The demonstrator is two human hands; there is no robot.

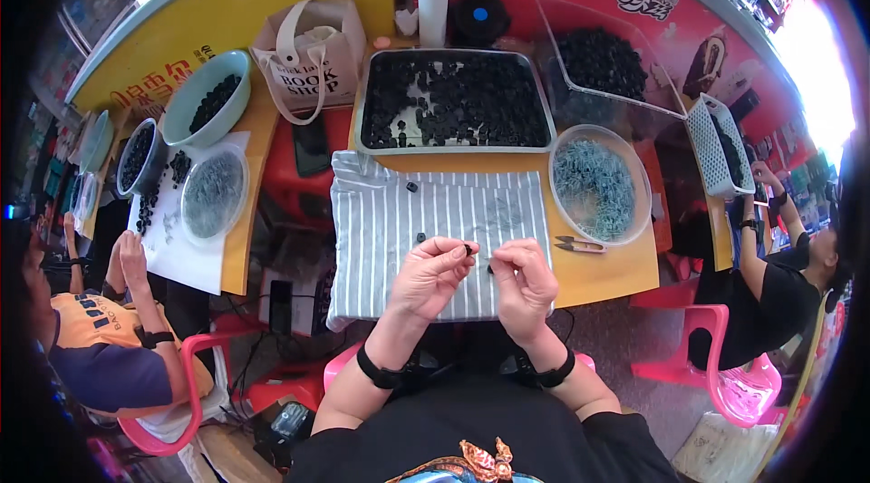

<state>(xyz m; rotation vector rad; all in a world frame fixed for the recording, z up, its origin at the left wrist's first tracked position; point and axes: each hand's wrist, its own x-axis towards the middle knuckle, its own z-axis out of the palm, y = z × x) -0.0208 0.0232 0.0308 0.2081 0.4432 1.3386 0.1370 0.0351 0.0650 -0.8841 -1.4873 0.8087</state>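
Above the grey-and-white striped cloth [362, 256], my two hands are close together with a narrow gap between the fingertips. My left hand [426, 279] pinches a small black piece [469, 249] between thumb and forefinger. At the closed fingertips of my right hand [526, 284] a tiny dark piece [491, 270] shows; its kind is too small to tell. Two loose black pieces, one farther off [411, 186] and one beside my left hand [420, 236], lie on the cloth.
Beyond the cloth stands a tray [462, 150] of black pieces. On the right are a round tub [642, 202] of thin bluish-grey bits, snips [580, 246] and a clear bin [671, 102]. A tote bag [313, 48] and white bottle [434, 7] stand behind. Other people sit on both sides.
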